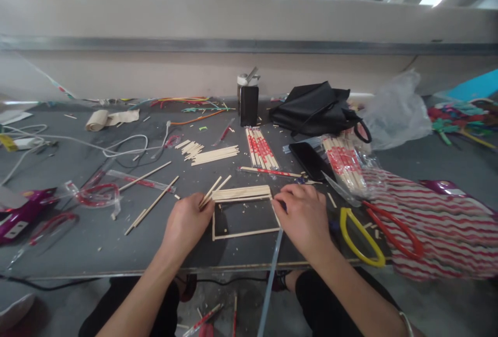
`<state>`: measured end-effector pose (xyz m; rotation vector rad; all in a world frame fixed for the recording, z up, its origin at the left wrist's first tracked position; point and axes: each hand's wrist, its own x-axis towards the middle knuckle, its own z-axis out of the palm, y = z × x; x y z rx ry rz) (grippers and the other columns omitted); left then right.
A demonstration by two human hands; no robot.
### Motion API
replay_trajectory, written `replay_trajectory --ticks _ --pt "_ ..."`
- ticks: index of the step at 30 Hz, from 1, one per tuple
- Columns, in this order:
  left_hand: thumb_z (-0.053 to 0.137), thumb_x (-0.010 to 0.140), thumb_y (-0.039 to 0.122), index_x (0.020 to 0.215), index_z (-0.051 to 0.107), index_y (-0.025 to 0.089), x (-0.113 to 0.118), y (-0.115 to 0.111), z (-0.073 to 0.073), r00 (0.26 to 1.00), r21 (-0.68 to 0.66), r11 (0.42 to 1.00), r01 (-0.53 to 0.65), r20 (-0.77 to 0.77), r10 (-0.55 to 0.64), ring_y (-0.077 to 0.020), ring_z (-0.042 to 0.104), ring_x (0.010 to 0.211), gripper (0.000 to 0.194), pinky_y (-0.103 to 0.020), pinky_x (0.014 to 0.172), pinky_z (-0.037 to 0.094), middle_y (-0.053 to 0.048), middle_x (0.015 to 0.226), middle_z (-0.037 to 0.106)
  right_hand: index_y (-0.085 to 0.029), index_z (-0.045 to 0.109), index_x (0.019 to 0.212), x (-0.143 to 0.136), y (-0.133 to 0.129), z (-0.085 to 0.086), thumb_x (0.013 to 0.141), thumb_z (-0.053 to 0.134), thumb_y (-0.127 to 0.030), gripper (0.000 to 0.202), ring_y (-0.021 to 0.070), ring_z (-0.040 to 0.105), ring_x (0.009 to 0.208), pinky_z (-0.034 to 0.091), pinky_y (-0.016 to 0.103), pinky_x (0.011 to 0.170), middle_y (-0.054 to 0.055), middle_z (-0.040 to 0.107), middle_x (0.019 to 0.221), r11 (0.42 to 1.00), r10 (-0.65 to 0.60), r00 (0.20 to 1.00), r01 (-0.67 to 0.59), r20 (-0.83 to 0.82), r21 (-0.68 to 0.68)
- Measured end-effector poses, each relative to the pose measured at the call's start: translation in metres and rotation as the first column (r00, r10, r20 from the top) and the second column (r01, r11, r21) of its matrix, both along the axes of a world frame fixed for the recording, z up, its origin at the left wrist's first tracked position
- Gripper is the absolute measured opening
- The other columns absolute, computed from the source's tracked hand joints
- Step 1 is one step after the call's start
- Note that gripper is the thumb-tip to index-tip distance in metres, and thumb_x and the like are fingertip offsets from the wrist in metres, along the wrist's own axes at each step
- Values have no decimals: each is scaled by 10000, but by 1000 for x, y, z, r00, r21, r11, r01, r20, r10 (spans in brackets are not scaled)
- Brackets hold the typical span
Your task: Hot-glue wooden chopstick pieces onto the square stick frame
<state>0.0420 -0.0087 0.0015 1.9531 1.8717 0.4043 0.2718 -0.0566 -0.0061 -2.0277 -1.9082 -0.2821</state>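
A small rectangular frame of wooden sticks (249,234) lies on the dark table in front of me, with several sticks side by side (241,192) across its far end. My left hand (187,223) is closed at the far left corner, its fingertips around thin wooden sticks (212,190) that poke out beyond them. My right hand (304,216) pinches the frame's far right corner; something dark blue shows partly behind its fingers. From the near right corner a translucent strip (271,274) runs over the table edge.
Cut sticks (216,155) and packed chopsticks (261,149) lie beyond the frame. Scissors with yellow and red handles (363,238), a striped cloth (439,233) and a phone (309,160) are at right. Loose sticks (153,204), wrappers and white cables (97,145) lie left.
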Motion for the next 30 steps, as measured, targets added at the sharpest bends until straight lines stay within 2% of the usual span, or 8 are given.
replay_trajectory --ticks 6,21,30 --pt "465 825 369 567 347 197 0 0 -4 1000 13 1000 2 -9 -2 -109 322 524 332 -243 518 203 46 519 362 -229 737 818 0 5 -3 840 644 -254 99 225 517 907 289 356 772 16 711 945 1000 -1 1000 1 -8 -1" --pt "450 833 340 572 408 198 8 -2 0 998 21 1000 -2 -64 3 -112 304 501 300 -262 531 179 33 525 390 -202 709 741 -5 13 -1 902 543 -247 235 234 522 833 244 363 710 42 718 834 997 -62 994 66 87 -49" --pt "446 856 307 599 476 199 11 -1 -1 994 31 999 22 -103 -19 -121 370 498 280 -266 530 184 8 544 480 -168 697 750 -7 18 -1 908 519 -225 244 256 534 813 225 369 690 82 704 790 994 -56 987 69 149 -84"
